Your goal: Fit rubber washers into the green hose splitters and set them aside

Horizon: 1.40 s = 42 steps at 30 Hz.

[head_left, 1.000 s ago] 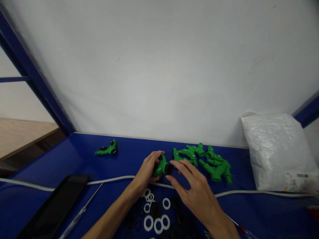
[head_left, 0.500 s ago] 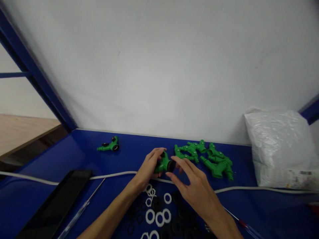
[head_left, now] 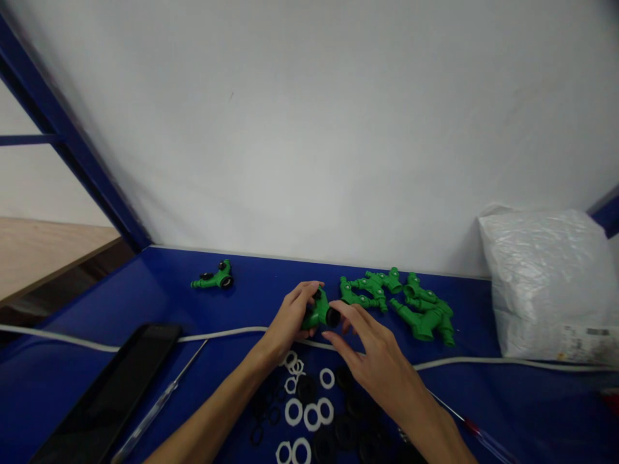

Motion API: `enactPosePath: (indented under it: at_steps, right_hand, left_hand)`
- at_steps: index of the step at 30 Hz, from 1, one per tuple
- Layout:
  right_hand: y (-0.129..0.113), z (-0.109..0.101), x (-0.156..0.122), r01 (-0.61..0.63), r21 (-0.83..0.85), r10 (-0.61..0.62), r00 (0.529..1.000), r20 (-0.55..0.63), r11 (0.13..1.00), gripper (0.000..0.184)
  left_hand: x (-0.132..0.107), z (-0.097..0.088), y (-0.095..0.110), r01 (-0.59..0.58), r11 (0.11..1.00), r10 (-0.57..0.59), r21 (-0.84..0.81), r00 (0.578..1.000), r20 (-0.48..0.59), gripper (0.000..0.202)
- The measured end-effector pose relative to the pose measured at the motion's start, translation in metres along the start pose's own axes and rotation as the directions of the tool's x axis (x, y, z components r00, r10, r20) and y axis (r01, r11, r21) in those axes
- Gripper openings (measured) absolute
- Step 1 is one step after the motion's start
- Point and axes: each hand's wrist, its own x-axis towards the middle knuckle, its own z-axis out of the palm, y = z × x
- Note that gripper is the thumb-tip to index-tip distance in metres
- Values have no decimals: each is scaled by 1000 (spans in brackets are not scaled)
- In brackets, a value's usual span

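Over blue table [head_left: 261, 277], green fitting [head_left: 321, 312] in left grip [head_left: 289, 321]

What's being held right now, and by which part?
A green fitting, held in the left grip by the end away from its black collar. Right grip: contact unclear.

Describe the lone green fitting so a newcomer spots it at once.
Start at the blue table and follow its far edge, along the pale wall, to the left of the left hand. A small branched green fitting lies there by itself. Black parts set it apart from the green pile on the right; the held fitting has black too, but is in hand.
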Motion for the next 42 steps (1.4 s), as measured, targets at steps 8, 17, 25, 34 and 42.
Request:
enactPosePath:
  at_steps: [8,17,25,34,42]
  right_hand:
    - [-1,3,0,-77,133,81,996,-24,988,18]
    - [-8,1,2,-188,216,201,979,-41,958,15]
    - [-1,4,2,-37,125,40,999,-19,991,21]
    - [-5,4,3,-260,302,251,965,70,917,13]
    - [-8,0,2,-104,174,101,994,30,979,22]
  left_hand:
    - [0,3,-1,-9,999,9,36,1000,-1,49]
    - [0,3,-2,4,1000,-4,22,1000,-3,49]
    - [0,2,1,20,999,-20,30,1000,-16,48]
    - [1,3,1,-16,994,19,104,1000,-24,53]
    - [2,1,-3,1,999,-1,54,1000,2,46]
